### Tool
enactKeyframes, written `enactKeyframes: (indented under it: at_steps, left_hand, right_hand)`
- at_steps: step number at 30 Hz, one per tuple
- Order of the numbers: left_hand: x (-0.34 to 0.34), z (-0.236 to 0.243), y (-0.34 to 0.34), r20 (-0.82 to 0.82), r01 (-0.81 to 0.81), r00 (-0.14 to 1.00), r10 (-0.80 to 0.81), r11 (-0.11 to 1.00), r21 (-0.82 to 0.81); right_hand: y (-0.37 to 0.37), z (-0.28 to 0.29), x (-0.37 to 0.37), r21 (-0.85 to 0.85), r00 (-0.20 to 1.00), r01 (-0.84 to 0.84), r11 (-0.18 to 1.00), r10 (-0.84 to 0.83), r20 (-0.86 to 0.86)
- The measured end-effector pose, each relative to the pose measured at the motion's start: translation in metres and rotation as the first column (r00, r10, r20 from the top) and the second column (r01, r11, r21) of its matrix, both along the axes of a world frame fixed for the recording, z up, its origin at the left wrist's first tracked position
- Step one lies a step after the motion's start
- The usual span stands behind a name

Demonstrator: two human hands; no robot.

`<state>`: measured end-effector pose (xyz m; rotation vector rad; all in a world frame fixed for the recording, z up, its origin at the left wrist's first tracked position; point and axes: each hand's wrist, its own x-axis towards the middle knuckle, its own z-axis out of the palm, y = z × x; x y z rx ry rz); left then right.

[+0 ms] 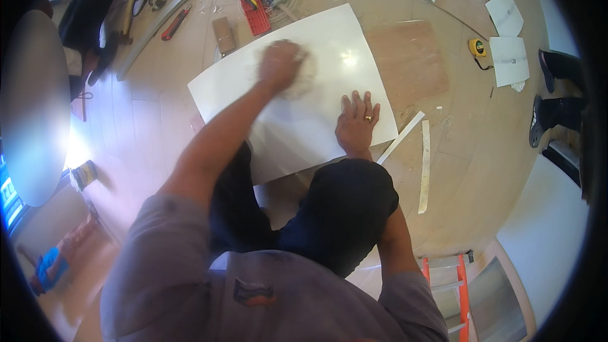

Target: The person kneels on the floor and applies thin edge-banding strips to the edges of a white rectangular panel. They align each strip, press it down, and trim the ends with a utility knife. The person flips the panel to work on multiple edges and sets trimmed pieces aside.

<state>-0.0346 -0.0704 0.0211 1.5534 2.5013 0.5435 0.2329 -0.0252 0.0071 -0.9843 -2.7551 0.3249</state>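
We have the white sheet [303, 113] lying beneath our right hand [356, 126], spread flat by its right edge, and our blurred left hand [282, 66], farther away, its grip unclear, the sheet's long axis running left to far right

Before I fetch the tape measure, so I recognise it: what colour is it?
The tape measure is yellow and black, in the head view.

White sheet [305, 120], thin and glossy, is laid askew over the floor [468, 158], broad face up; glare is caught toward its right edge.
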Motion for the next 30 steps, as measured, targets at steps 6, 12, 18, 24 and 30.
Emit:
enactKeyframes:
  at_steps: [6, 12, 18, 24, 30]
  left_hand:
    - [-0.059, 0.003, -0.090, -0.117, -0.282, 0.952, 0.282, 0.959, 0.014]
    - [-0.080, 0.007, -0.134, -0.093, -0.460, 0.887, 0.453, 0.885, -0.069]
    - [-0.059, 0.025, -0.284, -0.089, -0.754, 0.635, 0.768, 0.591, -0.285]
    - [-0.075, 0.037, -0.363, 0.621, -0.776, 0.338, 0.707, 0.582, -0.241]
    - [-0.105, 0.032, -0.298, 0.893, -0.665, 0.079, 0.443, 0.691, -0.283]
  right_hand:
    - [-0.005, -0.001, -0.002, -0.012, 0.999, 0.044, 0.999, -0.044, 0.005]
    - [-0.002, -0.002, -0.005, 0.002, 0.999, 0.050, 0.999, -0.050, 0.002]
    - [-0.003, 0.001, -0.004, -0.012, 0.997, 0.077, 0.997, -0.077, 0.014]
    - [-0.007, 0.004, -0.009, 0.047, 0.998, 0.065, 0.997, -0.066, 0.019]
    - [0.006, 0.009, -0.003, -0.098, 0.995, 0.074, 0.992, -0.080, -0.058]
